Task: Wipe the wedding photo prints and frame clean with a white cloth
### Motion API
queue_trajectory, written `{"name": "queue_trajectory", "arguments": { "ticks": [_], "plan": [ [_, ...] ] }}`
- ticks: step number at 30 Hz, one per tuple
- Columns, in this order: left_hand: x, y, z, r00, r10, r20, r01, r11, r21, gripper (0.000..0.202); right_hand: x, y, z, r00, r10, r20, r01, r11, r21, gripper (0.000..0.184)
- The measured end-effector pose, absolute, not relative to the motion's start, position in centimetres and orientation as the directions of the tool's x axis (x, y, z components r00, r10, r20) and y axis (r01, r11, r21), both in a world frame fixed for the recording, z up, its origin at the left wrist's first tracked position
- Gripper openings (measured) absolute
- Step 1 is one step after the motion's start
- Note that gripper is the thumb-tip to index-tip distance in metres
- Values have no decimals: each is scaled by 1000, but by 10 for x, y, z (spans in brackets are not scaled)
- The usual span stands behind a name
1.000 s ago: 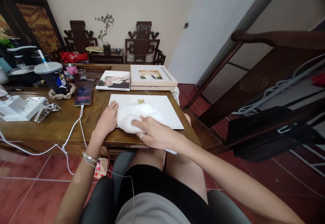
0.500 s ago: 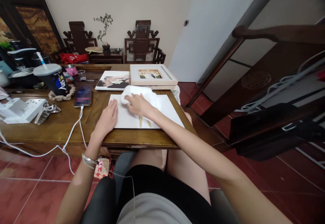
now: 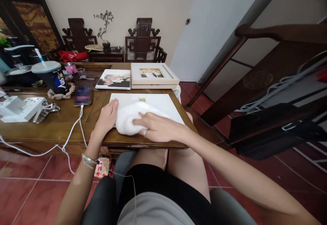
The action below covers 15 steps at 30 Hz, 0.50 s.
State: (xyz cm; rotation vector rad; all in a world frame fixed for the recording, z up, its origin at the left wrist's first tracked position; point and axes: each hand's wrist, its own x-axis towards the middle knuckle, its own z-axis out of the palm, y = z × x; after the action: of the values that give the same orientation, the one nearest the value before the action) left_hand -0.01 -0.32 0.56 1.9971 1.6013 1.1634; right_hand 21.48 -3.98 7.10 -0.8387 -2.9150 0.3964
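A white flat board [image 3: 163, 101] lies on the wooden table, with a small gold mark near its far edge. My right hand [image 3: 158, 127] presses a fluffy white cloth [image 3: 129, 116] onto the near left part of the board, its fingers bunched into the fabric. The cloth hangs slightly over the board's near edge and hides part of the surface. My left hand [image 3: 108, 114] rests with fingers stretched flat along the board's left edge and holds nothing.
Behind the board lie a photo print panel [image 3: 113, 79] and a framed picture on a box [image 3: 154, 77]. To the left are a phone [image 3: 83, 95] on a white cable, a dark lidded cup [image 3: 55, 78] with a straw and a power strip [image 3: 25, 109].
My right hand has drawn the cloth toward me, from the board's far edge to its near left edge. The gold mark at the far side is now uncovered. My left hand stays put.
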Motion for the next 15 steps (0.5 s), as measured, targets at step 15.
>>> {"name": "queue_trajectory", "arguments": {
  "ticks": [15],
  "plan": [
    [-1, 1, 0, 246, 897, 368, 830, -391, 398, 37, 138, 76, 68, -662, 737, 138, 687, 669, -284, 32]
  ]
}}
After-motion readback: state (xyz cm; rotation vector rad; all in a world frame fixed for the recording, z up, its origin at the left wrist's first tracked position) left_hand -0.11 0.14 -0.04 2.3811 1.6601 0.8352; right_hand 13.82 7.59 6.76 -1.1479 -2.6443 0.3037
